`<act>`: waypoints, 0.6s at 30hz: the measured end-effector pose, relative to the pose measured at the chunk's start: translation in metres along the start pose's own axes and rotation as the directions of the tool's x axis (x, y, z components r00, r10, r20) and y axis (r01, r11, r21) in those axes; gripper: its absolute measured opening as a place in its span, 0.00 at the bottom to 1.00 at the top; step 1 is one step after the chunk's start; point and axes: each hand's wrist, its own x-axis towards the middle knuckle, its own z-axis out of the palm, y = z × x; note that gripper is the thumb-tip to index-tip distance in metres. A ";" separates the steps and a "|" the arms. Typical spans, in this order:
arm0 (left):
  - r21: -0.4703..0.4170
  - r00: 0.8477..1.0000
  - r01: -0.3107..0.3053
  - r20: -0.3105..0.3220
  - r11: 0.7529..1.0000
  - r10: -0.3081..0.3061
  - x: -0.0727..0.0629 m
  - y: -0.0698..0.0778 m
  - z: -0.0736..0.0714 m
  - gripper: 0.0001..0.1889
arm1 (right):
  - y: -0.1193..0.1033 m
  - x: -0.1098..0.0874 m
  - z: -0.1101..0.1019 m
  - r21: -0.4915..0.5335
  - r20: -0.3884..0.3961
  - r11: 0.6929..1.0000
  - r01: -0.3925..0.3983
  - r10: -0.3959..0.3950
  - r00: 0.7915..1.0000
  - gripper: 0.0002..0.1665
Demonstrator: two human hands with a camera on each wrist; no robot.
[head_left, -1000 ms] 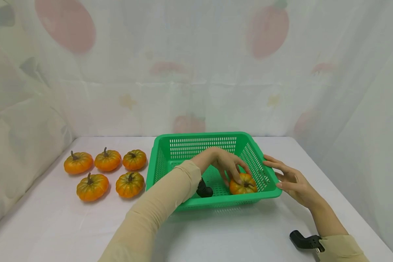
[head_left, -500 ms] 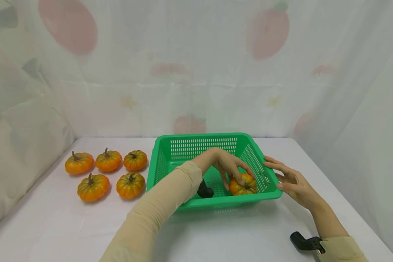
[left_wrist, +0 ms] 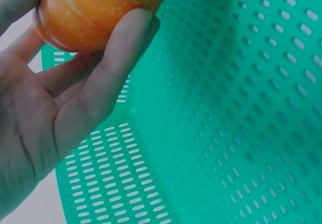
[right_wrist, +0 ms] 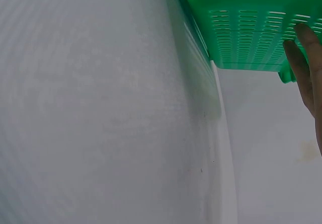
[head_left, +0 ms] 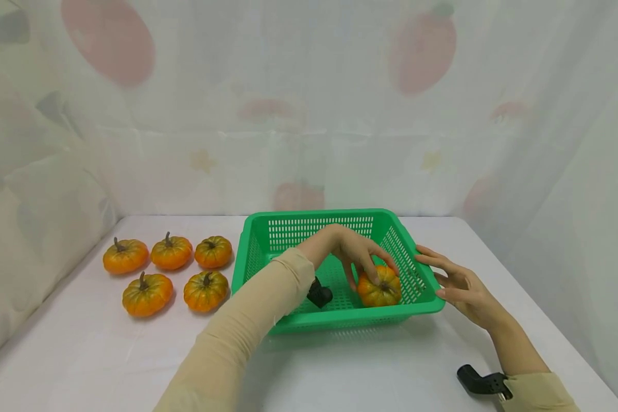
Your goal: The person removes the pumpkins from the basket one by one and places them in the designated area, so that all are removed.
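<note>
Inside the green plastic basket (head_left: 319, 317), near its right end, my left hand (head_left: 357, 254) grips a small orange pumpkin (head_left: 381, 289) from above. In the left wrist view the thumb and fingers curl round the same pumpkin (left_wrist: 95, 12), beside the slotted basket wall (left_wrist: 241, 103). My right hand (head_left: 466, 292) touches the basket's right rim from outside, with fingers spread and fairly straight. The right wrist view shows its fingertips (right_wrist: 302, 58) against the outer wall of the basket (right_wrist: 246, 27). The left forearm hides part of the basket's inside.
Several more small pumpkins (head_left: 204, 290) sit in two rows on the white table (head_left: 72, 343), left of the basket. A printed white curtain (head_left: 309, 114) hangs behind and at both sides. Black wrist devices (head_left: 481, 381) stick out from both wrists.
My left hand has raised the pumpkin slightly and shifted it a little left within the basket. The right hand and the basket have stayed put.
</note>
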 end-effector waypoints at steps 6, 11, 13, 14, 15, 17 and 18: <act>0.002 0.999 -0.033 -0.035 0.999 0.033 -0.012 0.005 -0.004 0.26 | 0.000 0.000 0.000 0.007 -0.001 1.000 -0.001 0.001 1.000 0.36; -0.019 0.996 -0.065 -0.059 0.998 0.064 -0.024 0.007 -0.008 0.27 | 0.000 0.001 -0.001 0.023 0.000 1.000 -0.010 0.010 1.000 0.36; -0.018 0.994 -0.078 -0.074 0.997 0.077 -0.029 0.008 -0.009 0.27 | 0.001 0.001 -0.001 0.034 0.001 0.999 -0.013 0.013 1.000 0.35; -0.017 0.993 -0.083 -0.083 0.996 0.081 -0.032 0.008 -0.010 0.27 | 0.001 0.001 -0.001 0.040 0.001 0.999 -0.013 0.013 1.000 0.35; -0.018 0.992 -0.088 -0.088 0.996 0.086 -0.034 0.008 -0.010 0.27 | 0.001 0.001 -0.001 0.043 0.003 0.999 -0.011 0.011 1.000 0.35; -0.011 0.991 -0.096 -0.100 0.995 0.095 -0.040 0.008 -0.012 0.28 | 0.002 0.002 -0.002 0.043 0.007 0.999 -0.007 0.007 1.000 0.35; -0.006 0.990 -0.100 -0.103 0.995 0.099 -0.044 0.008 -0.012 0.28 | 0.002 0.002 -0.002 0.045 0.008 0.999 -0.007 0.007 1.000 0.36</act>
